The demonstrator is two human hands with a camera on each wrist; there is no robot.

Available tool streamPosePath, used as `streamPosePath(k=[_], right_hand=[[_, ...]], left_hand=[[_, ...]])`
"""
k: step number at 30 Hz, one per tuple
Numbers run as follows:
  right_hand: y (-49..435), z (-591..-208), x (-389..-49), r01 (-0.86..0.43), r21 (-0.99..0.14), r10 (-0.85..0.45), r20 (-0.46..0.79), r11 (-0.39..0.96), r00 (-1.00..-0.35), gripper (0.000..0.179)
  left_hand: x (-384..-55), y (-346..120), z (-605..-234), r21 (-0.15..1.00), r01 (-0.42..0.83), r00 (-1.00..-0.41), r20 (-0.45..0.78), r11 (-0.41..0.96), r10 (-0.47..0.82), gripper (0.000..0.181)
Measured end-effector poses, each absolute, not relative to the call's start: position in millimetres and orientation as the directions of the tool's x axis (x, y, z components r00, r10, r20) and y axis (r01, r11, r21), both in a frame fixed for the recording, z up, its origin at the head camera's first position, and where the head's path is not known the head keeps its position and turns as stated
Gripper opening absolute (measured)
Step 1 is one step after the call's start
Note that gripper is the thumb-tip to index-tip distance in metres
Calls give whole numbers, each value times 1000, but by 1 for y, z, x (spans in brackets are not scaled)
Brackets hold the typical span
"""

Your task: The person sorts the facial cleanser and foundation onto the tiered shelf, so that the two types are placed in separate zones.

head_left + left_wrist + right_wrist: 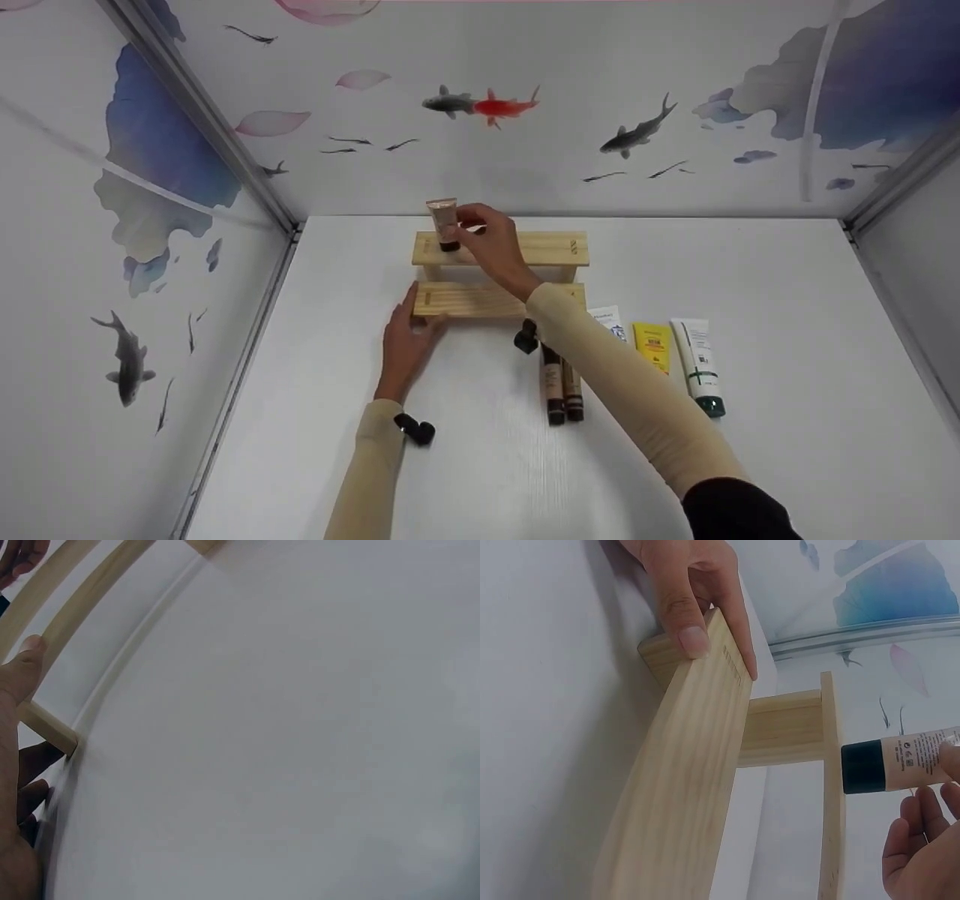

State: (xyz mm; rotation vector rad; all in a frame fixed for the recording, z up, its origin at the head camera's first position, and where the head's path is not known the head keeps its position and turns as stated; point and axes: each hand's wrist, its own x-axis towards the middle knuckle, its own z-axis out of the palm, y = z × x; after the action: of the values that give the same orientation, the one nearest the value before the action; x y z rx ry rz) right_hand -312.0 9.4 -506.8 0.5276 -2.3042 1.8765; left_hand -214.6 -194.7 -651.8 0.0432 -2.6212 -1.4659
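Observation:
A small beige squeeze tube (444,220) with a black cap is pinched upright in my right hand (491,244). Its cap end is right at the upper step of a two-tier wooden rack (517,250), near that step's left end. In the right wrist view the tube (911,761) shows its printed side, and the dark cap is against the upper board's edge. My left hand (409,341) grips the left end of the lower step (472,300), thumb on the front edge and fingers round the end, as the right wrist view also shows.
Right of the rack lie two slim dark-capped tubes (553,386), a white packet (609,321) partly behind the right forearm, a yellow tube (652,346) and a white tube (699,364) with a green cap. Fish-patterned walls (562,172) enclose the white table (810,360).

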Motion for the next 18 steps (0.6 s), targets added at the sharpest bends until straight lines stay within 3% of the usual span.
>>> streamPosePath(k=[18], right_hand=[[60, -491, -307, -438, -877, -152, 414, 197, -898, 27]], left_hand=[[-215, -193, -653, 850, 20, -991, 86, 527, -102, 101]])
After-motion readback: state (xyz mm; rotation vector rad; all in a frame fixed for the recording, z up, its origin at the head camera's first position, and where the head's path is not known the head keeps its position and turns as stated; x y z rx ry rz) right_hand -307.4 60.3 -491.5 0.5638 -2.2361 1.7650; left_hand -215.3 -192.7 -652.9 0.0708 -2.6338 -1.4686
